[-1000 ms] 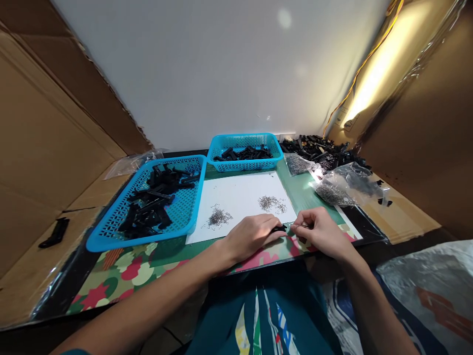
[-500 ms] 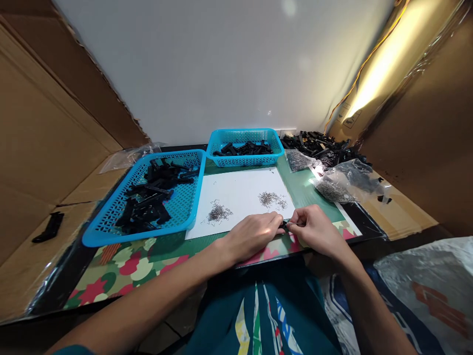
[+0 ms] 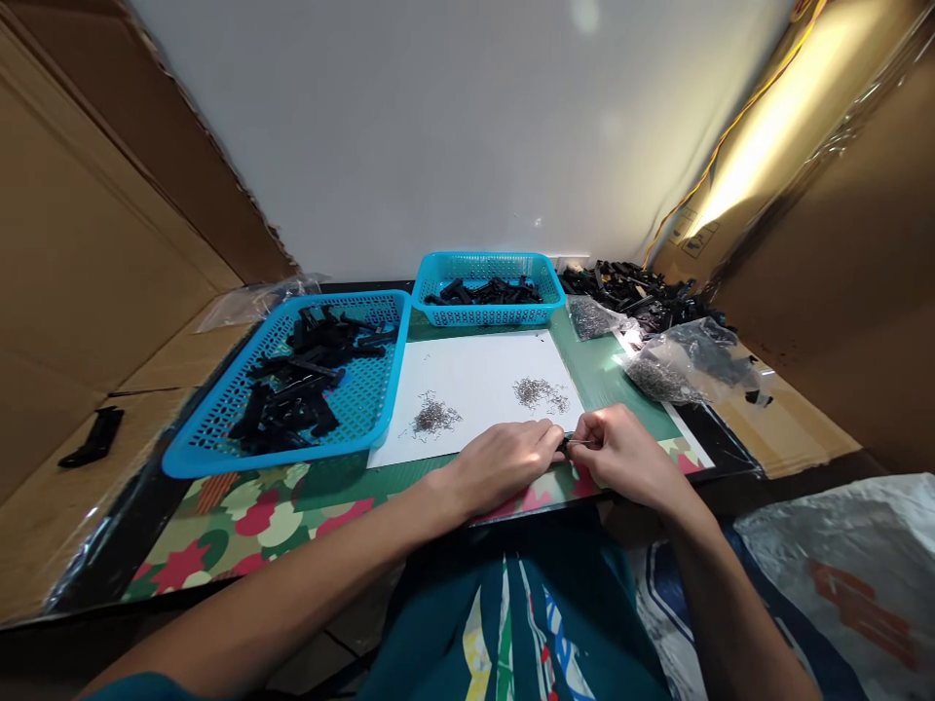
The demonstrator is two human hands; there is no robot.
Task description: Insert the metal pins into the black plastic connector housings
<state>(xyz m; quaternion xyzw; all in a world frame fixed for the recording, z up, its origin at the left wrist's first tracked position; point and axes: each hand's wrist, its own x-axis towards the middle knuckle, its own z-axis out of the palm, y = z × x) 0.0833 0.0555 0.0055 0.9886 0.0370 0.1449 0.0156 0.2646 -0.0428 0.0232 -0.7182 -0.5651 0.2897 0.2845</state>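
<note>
My left hand (image 3: pixel 511 460) is closed round a small black plastic part (image 3: pixel 563 445), most of it hidden under the fingers. Against the part's right end, my right hand (image 3: pixel 620 450) pinches a thin metal piece (image 3: pixel 582 442), too fine to make out fully. Both hands meet at the front edge of the table, just below a white sheet (image 3: pixel 474 360). On that sheet lie two heaps of tiny wire pieces, a left heap (image 3: pixel 435 417) and a right heap (image 3: pixel 536 392).
A large blue basket (image 3: pixel 365 409) at left and a smaller blue basket (image 3: pixel 488 313) at the back hold black parts. More black parts (image 3: pixel 635 292) are piled back right, beside plastic bags of metal pieces (image 3: pixel 661 375). One black part (image 3: pixel 94 436) lies far left. Cardboard walls flank the table.
The view has shifted slightly. Both hands stay together at the black part, with barely any visible movement of the fingers.
</note>
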